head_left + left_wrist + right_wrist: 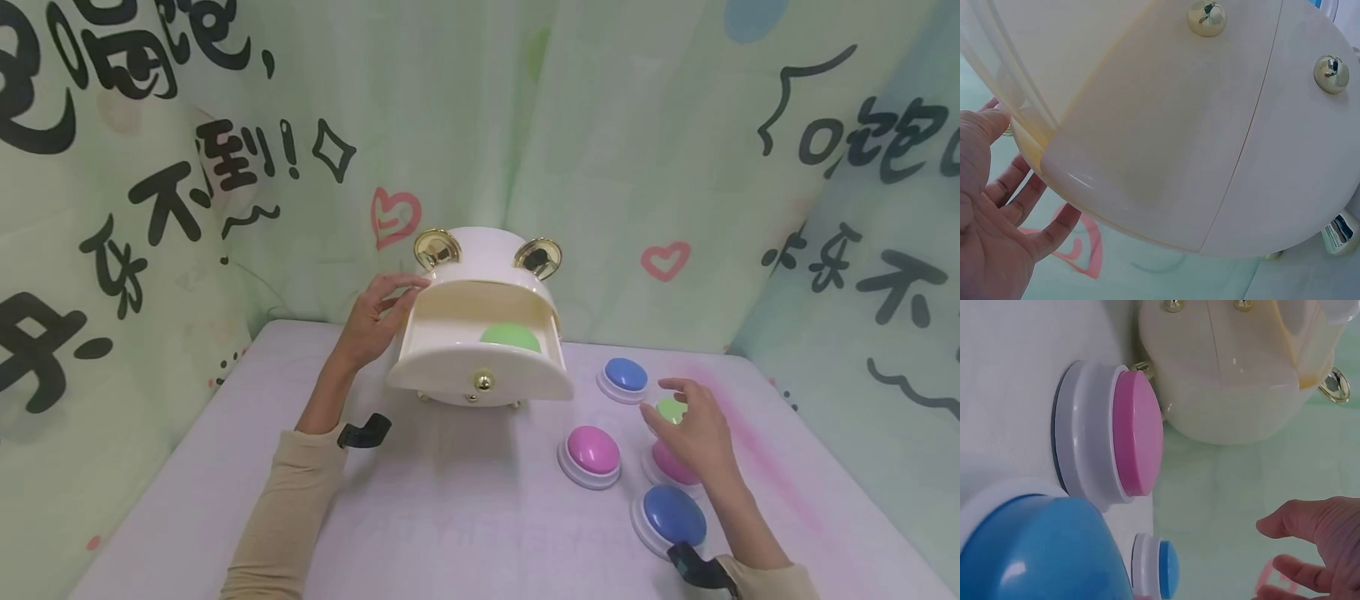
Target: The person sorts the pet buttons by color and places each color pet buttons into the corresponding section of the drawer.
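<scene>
A cream, round-bodied box (517, 379) shaped like an alarm clock stands on the table, its front compartment tilted open. Inside lies a green dome-shaped piece (512, 336); its lower part is hidden by the front panel. My left hand (372, 321) touches the box's left side with spread fingers, some passing behind its rim in the left wrist view. On the right, my right hand (693, 429) hovers with thumb and fingers apart and nothing between them. Nearest to it are a green button (671, 409) and a pink button (670, 467), both partly covered by the hand.
Another pink button (592, 450) is right of the box. A blue button (626, 375) stands farther back, and a larger blue one (675, 515) nearer the front, by the right wrist. Printed curtains (600, 167) surround the pale table (420, 517).
</scene>
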`<control>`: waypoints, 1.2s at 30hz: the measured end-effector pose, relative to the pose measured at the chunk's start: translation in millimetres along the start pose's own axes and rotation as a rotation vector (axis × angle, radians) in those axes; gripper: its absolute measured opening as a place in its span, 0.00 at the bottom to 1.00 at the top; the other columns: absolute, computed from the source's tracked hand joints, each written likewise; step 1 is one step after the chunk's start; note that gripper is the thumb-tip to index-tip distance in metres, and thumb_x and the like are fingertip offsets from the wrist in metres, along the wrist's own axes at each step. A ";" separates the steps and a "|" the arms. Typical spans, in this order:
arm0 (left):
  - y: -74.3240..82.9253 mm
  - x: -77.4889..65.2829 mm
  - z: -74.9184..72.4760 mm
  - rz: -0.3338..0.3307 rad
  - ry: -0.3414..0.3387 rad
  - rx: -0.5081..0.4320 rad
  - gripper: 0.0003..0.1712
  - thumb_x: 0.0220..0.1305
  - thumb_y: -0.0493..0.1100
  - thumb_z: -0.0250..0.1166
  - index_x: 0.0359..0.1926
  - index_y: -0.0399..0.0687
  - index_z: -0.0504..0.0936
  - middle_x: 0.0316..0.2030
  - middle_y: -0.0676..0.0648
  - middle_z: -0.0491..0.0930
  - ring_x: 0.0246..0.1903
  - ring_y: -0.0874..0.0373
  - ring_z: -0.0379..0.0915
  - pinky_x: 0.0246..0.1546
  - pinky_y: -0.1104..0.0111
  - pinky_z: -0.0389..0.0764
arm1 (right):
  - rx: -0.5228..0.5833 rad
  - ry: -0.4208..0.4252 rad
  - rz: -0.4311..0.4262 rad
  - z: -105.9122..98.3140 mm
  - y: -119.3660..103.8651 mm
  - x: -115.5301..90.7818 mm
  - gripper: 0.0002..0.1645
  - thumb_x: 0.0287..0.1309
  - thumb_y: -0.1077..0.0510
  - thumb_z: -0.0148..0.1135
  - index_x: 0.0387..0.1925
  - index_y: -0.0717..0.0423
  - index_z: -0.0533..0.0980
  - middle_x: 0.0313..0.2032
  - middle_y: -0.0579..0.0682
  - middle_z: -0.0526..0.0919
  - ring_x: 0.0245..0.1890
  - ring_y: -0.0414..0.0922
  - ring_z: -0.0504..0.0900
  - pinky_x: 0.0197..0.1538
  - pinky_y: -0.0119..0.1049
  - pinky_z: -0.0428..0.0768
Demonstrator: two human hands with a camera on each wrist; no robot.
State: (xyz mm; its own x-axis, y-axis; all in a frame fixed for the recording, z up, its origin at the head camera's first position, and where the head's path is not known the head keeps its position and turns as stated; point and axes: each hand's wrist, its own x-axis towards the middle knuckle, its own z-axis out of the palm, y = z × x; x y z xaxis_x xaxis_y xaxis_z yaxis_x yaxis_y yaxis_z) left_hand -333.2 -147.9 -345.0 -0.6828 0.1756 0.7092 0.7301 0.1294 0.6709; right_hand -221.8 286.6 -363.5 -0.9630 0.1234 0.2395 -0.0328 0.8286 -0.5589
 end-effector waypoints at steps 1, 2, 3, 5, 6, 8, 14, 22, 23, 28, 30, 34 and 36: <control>0.2 -0.1 -0.1 0.000 0.000 0.002 0.13 0.76 0.34 0.57 0.56 0.37 0.83 0.55 0.39 0.78 0.59 0.58 0.68 0.60 0.43 0.75 | -0.001 -0.015 0.010 -0.7 1.5 1.2 0.33 0.66 0.57 0.65 0.65 0.69 0.67 0.62 0.73 0.69 0.64 0.70 0.68 0.62 0.68 0.71; 0.3 -0.2 -0.2 -0.001 0.000 0.004 0.13 0.76 0.34 0.57 0.56 0.37 0.83 0.55 0.39 0.78 0.59 0.58 0.68 0.60 0.43 0.75 | 0.000 -0.031 0.021 -1.2 3.1 2.7 0.33 0.66 0.57 0.64 0.66 0.69 0.66 0.63 0.74 0.68 0.65 0.71 0.67 0.62 0.68 0.71; 0.5 -0.2 -0.3 -0.001 0.000 0.004 0.13 0.76 0.34 0.57 0.56 0.37 0.83 0.55 0.39 0.78 0.59 0.58 0.68 0.60 0.43 0.75 | 0.004 -0.047 0.030 -1.7 4.8 4.1 0.33 0.66 0.57 0.64 0.66 0.69 0.66 0.63 0.74 0.68 0.65 0.71 0.67 0.63 0.68 0.71; 0.3 -0.2 -0.4 -0.002 0.001 0.007 0.13 0.76 0.34 0.57 0.56 0.37 0.83 0.55 0.39 0.78 0.59 0.58 0.68 0.60 0.44 0.75 | 0.008 -0.066 0.039 -2.2 8.4 6.4 0.33 0.65 0.57 0.64 0.65 0.70 0.66 0.63 0.75 0.67 0.65 0.72 0.67 0.63 0.67 0.71; 0.3 -0.1 -0.5 -0.003 0.001 0.008 0.13 0.76 0.34 0.57 0.56 0.37 0.83 0.55 0.39 0.78 0.59 0.58 0.68 0.60 0.44 0.75 | 0.010 -0.073 0.041 -2.5 10.5 7.5 0.33 0.65 0.57 0.64 0.65 0.70 0.66 0.63 0.75 0.67 0.65 0.72 0.66 0.63 0.68 0.71; -0.2 -0.1 -0.5 -0.005 0.002 0.010 0.13 0.76 0.35 0.58 0.56 0.37 0.83 0.55 0.39 0.78 0.59 0.59 0.68 0.60 0.45 0.76 | 0.018 -0.087 0.050 -2.7 13.9 8.7 0.34 0.65 0.57 0.64 0.65 0.70 0.66 0.64 0.75 0.67 0.65 0.72 0.66 0.63 0.68 0.71; -0.9 0.5 -0.2 -0.005 0.003 0.012 0.14 0.76 0.35 0.58 0.56 0.38 0.83 0.55 0.40 0.78 0.60 0.59 0.68 0.59 0.46 0.76 | 0.015 -0.107 0.076 -3.4 24.9 13.2 0.35 0.64 0.55 0.66 0.65 0.71 0.66 0.64 0.77 0.67 0.65 0.73 0.65 0.64 0.69 0.69; -0.1 -0.2 0.1 -0.003 0.004 0.009 0.13 0.76 0.34 0.58 0.56 0.37 0.82 0.55 0.39 0.78 0.60 0.57 0.69 0.59 0.44 0.75 | 0.015 -0.117 0.136 -3.6 30.9 17.0 0.36 0.63 0.54 0.66 0.65 0.71 0.66 0.65 0.77 0.65 0.66 0.73 0.62 0.67 0.70 0.65; -0.2 -0.3 0.1 -0.005 0.004 0.009 0.13 0.76 0.34 0.58 0.56 0.37 0.82 0.55 0.39 0.78 0.60 0.57 0.69 0.59 0.43 0.75 | 0.016 -0.117 0.139 -4.0 31.7 17.4 0.36 0.63 0.54 0.66 0.65 0.71 0.66 0.65 0.77 0.65 0.66 0.73 0.62 0.67 0.70 0.65; -0.5 -0.6 0.3 0.004 0.002 0.007 0.13 0.76 0.34 0.58 0.56 0.37 0.82 0.56 0.39 0.78 0.61 0.57 0.69 0.59 0.41 0.74 | 0.013 -0.125 0.156 -5.5 36.9 19.0 0.37 0.63 0.54 0.66 0.65 0.73 0.66 0.65 0.77 0.65 0.65 0.73 0.63 0.67 0.69 0.66; -0.9 -0.5 0.3 0.007 0.002 0.004 0.13 0.76 0.34 0.58 0.56 0.37 0.82 0.56 0.39 0.78 0.61 0.57 0.69 0.59 0.40 0.74 | 0.013 -0.131 0.162 -5.8 39.6 19.7 0.37 0.64 0.54 0.66 0.65 0.73 0.65 0.65 0.77 0.65 0.66 0.74 0.62 0.67 0.69 0.66; -1.2 -0.3 0.0 0.002 0.001 0.001 0.13 0.76 0.34 0.57 0.56 0.37 0.82 0.55 0.39 0.78 0.61 0.57 0.69 0.59 0.41 0.74 | 0.020 -0.144 0.182 -5.4 44.8 21.1 0.37 0.65 0.54 0.65 0.66 0.73 0.64 0.66 0.78 0.63 0.67 0.74 0.61 0.67 0.69 0.66; -1.0 -0.3 -0.2 -0.004 0.002 0.001 0.13 0.76 0.34 0.57 0.56 0.37 0.82 0.56 0.39 0.78 0.61 0.57 0.69 0.59 0.42 0.74 | 0.020 -0.151 0.190 -5.2 47.5 22.3 0.38 0.65 0.54 0.65 0.66 0.73 0.64 0.67 0.78 0.63 0.67 0.75 0.61 0.67 0.69 0.66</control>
State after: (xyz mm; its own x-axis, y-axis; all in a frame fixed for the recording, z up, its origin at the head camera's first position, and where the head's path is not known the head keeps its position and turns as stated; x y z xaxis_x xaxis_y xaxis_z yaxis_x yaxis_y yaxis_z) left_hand -333.7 -148.3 -345.8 -0.6860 0.1734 0.7066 0.7272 0.1311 0.6738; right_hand -243.5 331.6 -380.5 -0.9814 0.1916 0.0079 0.1489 0.7873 -0.5983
